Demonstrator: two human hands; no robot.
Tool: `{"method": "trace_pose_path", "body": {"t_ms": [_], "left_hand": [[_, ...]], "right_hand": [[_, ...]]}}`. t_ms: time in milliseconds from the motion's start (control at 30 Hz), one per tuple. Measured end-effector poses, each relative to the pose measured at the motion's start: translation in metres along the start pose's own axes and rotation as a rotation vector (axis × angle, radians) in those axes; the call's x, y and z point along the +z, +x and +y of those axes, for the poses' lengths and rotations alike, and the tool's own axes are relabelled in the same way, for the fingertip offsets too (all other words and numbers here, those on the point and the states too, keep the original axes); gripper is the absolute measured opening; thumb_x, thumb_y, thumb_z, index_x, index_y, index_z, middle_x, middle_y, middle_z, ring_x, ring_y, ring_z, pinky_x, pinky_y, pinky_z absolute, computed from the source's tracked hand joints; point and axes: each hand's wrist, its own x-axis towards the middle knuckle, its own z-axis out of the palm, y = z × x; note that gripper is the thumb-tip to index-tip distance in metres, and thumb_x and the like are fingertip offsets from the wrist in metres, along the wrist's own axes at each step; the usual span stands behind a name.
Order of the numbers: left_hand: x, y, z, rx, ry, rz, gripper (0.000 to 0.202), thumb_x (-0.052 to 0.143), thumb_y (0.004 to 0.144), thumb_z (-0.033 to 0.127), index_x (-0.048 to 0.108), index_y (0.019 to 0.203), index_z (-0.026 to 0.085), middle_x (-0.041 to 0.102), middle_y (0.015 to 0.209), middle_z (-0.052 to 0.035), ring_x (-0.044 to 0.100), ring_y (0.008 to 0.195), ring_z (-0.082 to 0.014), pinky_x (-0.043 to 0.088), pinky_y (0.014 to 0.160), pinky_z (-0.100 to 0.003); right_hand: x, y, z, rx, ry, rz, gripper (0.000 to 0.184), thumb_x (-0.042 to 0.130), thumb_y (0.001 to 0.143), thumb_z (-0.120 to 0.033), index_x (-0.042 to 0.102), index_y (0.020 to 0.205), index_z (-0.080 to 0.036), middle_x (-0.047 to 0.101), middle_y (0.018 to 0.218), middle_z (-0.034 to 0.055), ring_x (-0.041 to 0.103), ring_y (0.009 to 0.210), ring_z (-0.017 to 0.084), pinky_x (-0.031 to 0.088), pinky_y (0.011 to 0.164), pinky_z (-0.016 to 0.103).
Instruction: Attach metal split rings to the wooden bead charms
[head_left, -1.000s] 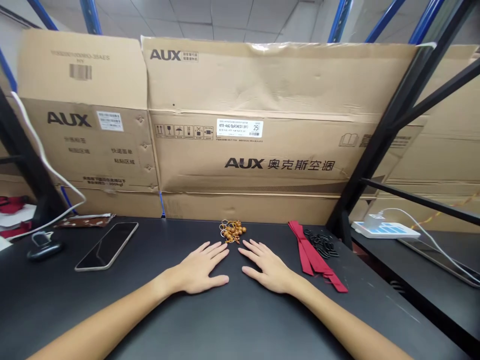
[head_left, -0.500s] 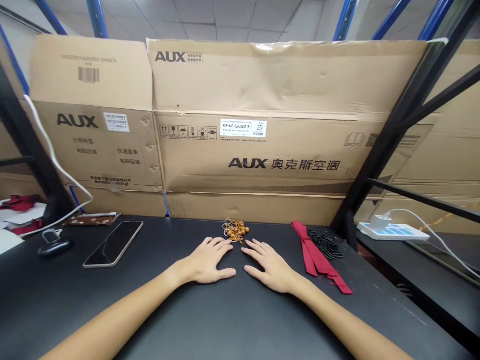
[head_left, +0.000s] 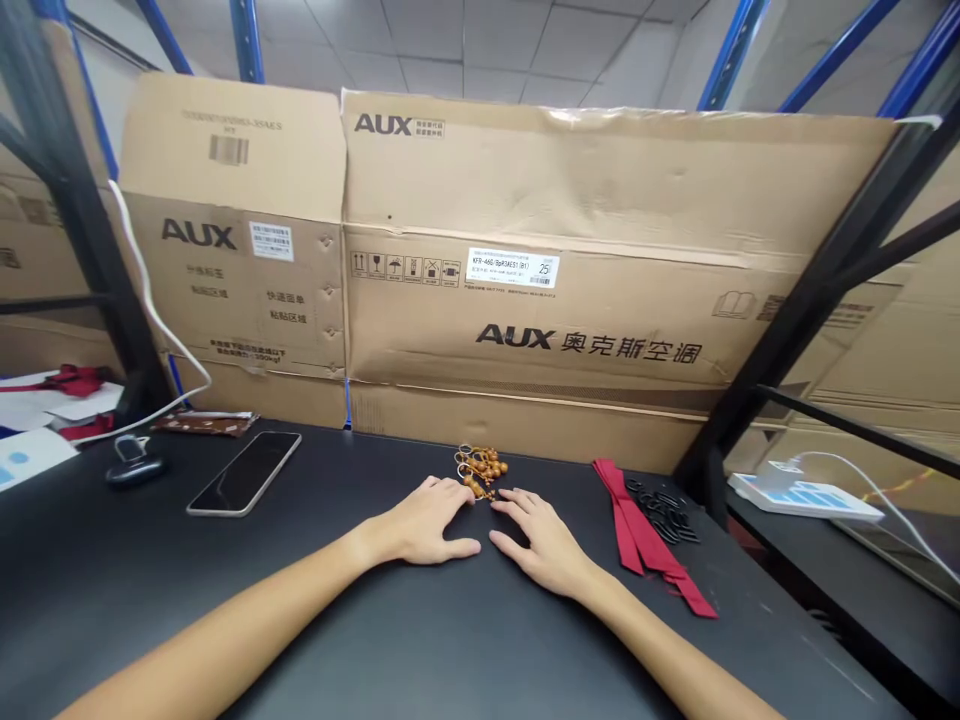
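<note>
Two AUX-printed cardboard panels [head_left: 622, 195] form the backdrop, standing behind a black tabletop [head_left: 420, 640]. On this surface, both of the person's forearms angle inward, putting the left hand [head_left: 435, 522] and right hand [head_left: 541, 543] just beside each other, apart, palms down. Each thumb is spread wide from its fingers; the left fingers bend a little more, while the right ones fan out slightly. Neither hand visibly holds anything.

Well to the right of the right hand lie crossed dark red fabric strips [head_left: 637, 515]. Well to the left, beyond the left hand, a smartphone [head_left: 245, 475] lies screen up.

Smaller, the bunch of wooden-bead keychains [head_left: 487, 465] lies at the far side of the table, just ahead of the gap between the hands. The left fingertips come right up to its near edge; whether they touch it, I cannot tell. Black plastic loops [head_left: 664, 512] are heaped beside the strips.

Judged from this pose, the step in hand is an approach to the keychains, with no grasp made. Picking from the bunch would call for narrowing thumb and forefinger around a single piece and easing its slim metal ring [head_left: 466, 452] free of the others.
</note>
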Motion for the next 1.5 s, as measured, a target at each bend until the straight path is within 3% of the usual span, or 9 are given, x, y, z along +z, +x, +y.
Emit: {"method": "trace_pose_path", "body": {"t_ms": [133,233,400,600,800,1100,1300,1500], "left_hand": [[0.002,-0.004,0.008,0.060,-0.148,0.013,0.031,0.061,0.084,0.035,0.056,0.111,0.021,0.064,0.108,-0.0055,0.059,0.098,-0.0218,0.044,0.089,-0.032],[0.008,-0.005,0.015,0.081,-0.226,0.016,0.018,0.057,0.088,0.028,0.060,0.104,0.021,0.067,0.101,-0.0031,0.062,0.092,-0.0182,0.045,0.086,-0.028],[0.013,-0.005,0.021,0.100,-0.219,0.033,0.012,0.054,0.090,0.025,0.060,0.099,0.021,0.067,0.097,-0.0022,0.062,0.090,-0.0173,0.045,0.084,-0.028],[0.011,-0.006,0.021,0.102,-0.220,0.033,0.011,0.054,0.090,0.024,0.060,0.098,0.021,0.066,0.096,-0.0029,0.061,0.090,-0.0170,0.045,0.084,-0.028],[0.011,-0.006,0.021,0.058,-0.232,0.017,0.015,0.057,0.087,0.025,0.057,0.101,0.021,0.064,0.094,-0.0032,0.060,0.084,-0.0172,0.046,0.079,-0.028],[0.010,-0.007,0.021,0.029,-0.241,0.040,0.018,0.057,0.088,0.031,0.057,0.103,0.020,0.060,0.097,-0.0047,0.058,0.089,-0.0185,0.047,0.083,-0.030],[0.008,-0.008,0.023,0.081,-0.185,0.077,0.017,0.052,0.091,0.032,0.061,0.100,0.020,0.054,0.109,-0.0068,0.055,0.097,-0.0187,0.045,0.092,-0.032],[0.010,-0.007,0.021,0.129,-0.168,0.078,0.018,0.048,0.094,0.027,0.064,0.092,0.020,0.052,0.110,-0.0068,0.053,0.098,-0.0183,0.045,0.092,-0.031]], "right_hand": [[-0.005,-0.005,-0.001,-0.032,0.089,0.074,0.035,0.051,0.089,-0.036,0.055,0.121,-0.023,0.054,0.128,0.0107,0.048,0.119,0.026,0.042,0.099,0.044],[-0.011,-0.009,-0.004,-0.115,0.136,0.035,0.039,0.052,0.088,-0.031,0.052,0.127,-0.025,0.051,0.132,0.0102,0.046,0.122,0.025,0.039,0.102,0.044],[-0.017,-0.012,-0.016,-0.145,0.170,-0.005,0.040,0.058,0.084,-0.036,0.055,0.122,-0.026,0.054,0.127,0.0101,0.048,0.116,0.027,0.041,0.096,0.044],[-0.020,-0.011,-0.027,-0.187,0.158,-0.001,0.014,0.051,0.086,-0.022,0.057,0.099,-0.023,0.061,0.102,0.0056,0.053,0.092,0.021,0.043,0.086,0.038],[-0.014,-0.011,-0.018,-0.145,0.152,0.043,0.005,0.049,0.087,-0.020,0.054,0.089,-0.021,0.059,0.090,0.0051,0.051,0.083,0.020,0.044,0.077,0.036],[-0.014,-0.011,-0.011,-0.100,0.276,0.030,0.016,0.042,0.095,-0.029,0.054,0.088,-0.021,0.059,0.087,0.0055,0.052,0.083,0.020,0.046,0.077,0.035],[-0.018,-0.013,-0.018,-0.111,0.346,0.009,0.018,0.042,0.096,-0.031,0.056,0.091,-0.022,0.060,0.090,0.0050,0.053,0.086,0.019,0.046,0.079,0.034],[-0.015,-0.012,-0.018,-0.098,0.298,0.024,0.018,0.042,0.096,-0.031,0.056,0.090,-0.022,0.060,0.089,0.0057,0.052,0.086,0.021,0.045,0.078,0.036]]}}
